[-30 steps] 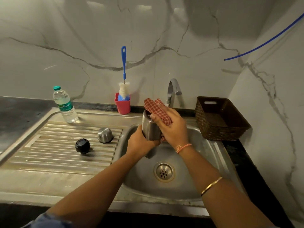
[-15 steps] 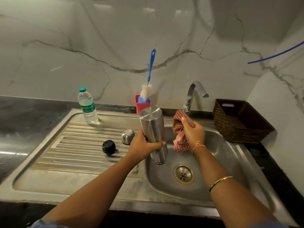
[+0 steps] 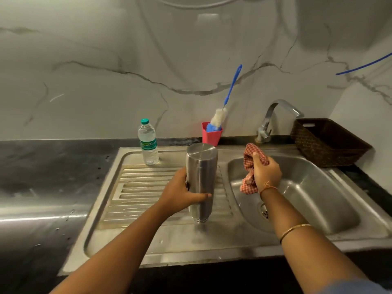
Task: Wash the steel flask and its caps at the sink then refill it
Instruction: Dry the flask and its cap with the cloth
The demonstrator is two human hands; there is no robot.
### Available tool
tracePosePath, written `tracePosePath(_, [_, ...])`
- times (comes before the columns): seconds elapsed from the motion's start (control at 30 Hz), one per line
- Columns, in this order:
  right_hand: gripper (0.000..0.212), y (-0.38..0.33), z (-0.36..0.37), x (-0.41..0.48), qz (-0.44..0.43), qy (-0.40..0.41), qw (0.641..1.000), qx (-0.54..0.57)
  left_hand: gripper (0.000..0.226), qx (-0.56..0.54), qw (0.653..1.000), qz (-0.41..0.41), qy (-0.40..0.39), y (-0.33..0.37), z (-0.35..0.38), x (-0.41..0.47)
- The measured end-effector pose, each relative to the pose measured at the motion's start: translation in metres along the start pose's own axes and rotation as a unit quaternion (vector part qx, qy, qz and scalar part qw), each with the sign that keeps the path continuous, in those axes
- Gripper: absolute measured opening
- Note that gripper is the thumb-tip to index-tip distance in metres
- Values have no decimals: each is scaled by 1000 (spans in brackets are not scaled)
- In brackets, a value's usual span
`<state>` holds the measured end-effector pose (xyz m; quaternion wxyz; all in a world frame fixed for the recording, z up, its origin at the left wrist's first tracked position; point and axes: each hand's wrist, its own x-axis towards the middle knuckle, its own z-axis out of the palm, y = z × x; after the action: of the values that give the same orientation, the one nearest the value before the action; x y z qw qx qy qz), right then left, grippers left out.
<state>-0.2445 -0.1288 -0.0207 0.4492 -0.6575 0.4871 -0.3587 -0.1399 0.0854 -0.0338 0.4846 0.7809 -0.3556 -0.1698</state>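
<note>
Marble backs the sink (image 3: 360, 209); over the drainboard (image 3: 144, 187) the left hand (image 3: 180, 194) wraps its grip round the mouth-down flask (image 3: 201, 172), and the right hand (image 3: 266, 172) clenches a checked cloth (image 3: 249, 153).

Both hands grip.
Left hand (image 3: 180, 194) wraps a cylindrical steel flask (image 3: 202, 170); right hand (image 3: 266, 174), at three o'clock, bunches red-checked cloth (image 3: 248, 154).

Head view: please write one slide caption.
The left hand grips the steel flask, closed end up, over the draining board; the right hand holds a red checked cloth above the basin.
</note>
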Motion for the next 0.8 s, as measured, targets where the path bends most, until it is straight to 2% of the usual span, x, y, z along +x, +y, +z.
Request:
tracePosePath(0.1, [38, 2, 6, -15, -4, 16, 1000, -10, 65, 3, 1000, -6, 2, -15, -30, -8])
tracePosePath(0.23, [41, 4, 15, -25, 1, 41, 999, -29, 59, 8, 999, -21, 27, -33, -63, -10])
tracePosePath(0.4, [40, 5, 23, -23, 6, 36, 999, -30, 68, 10, 997, -39, 60, -44, -84, 14])
tracePosePath(0.57, [49, 4, 32, -11, 13, 34, 999, -41, 75, 35, 993, -43, 101, -43, -84, 50])
tracePosePath(0.8, [47, 3, 36, 15, 17, 35, 998, -48, 74, 56, 985, -65, 149, -32, -64, 90])
